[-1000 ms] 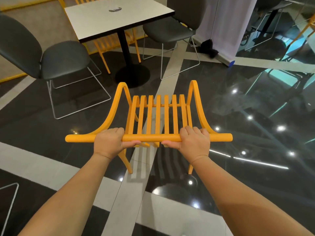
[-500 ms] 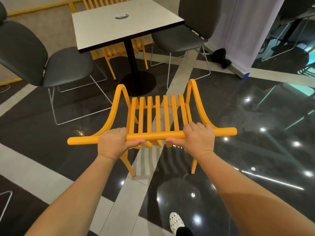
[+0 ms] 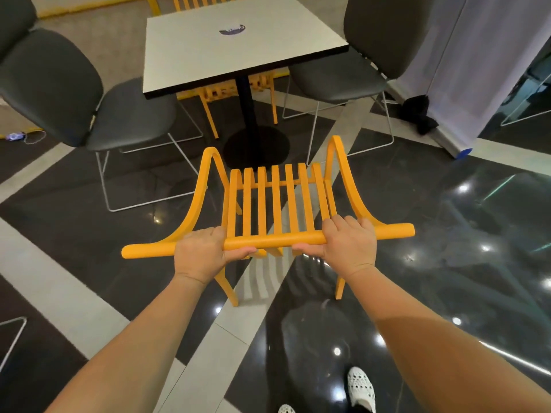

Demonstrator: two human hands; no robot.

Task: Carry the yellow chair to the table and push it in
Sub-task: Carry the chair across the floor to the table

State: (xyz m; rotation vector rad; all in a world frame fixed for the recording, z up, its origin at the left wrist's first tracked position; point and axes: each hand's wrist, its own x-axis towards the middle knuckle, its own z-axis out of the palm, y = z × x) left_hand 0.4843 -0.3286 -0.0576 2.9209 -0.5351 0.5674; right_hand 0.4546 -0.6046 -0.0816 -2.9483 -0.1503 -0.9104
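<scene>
The yellow slatted chair is in front of me, its back towards me and its seat facing the table. My left hand grips the left part of the round top rail. My right hand grips the right part of the same rail. The white square table on a black pedestal stands just beyond the chair, its near edge a short way ahead of the chair's front. The chair's rear legs show below my hands; whether they touch the floor I cannot tell.
A grey padded chair stands left of the table and another grey chair to its right. A second yellow chair is tucked in on the table's far side. A white banner stand is at right. The floor is glossy black with pale stripes.
The chair and I have moved closer to the table, which now fills more of the upper view. My grip on the rail is unchanged. My shoe has come into view below.
</scene>
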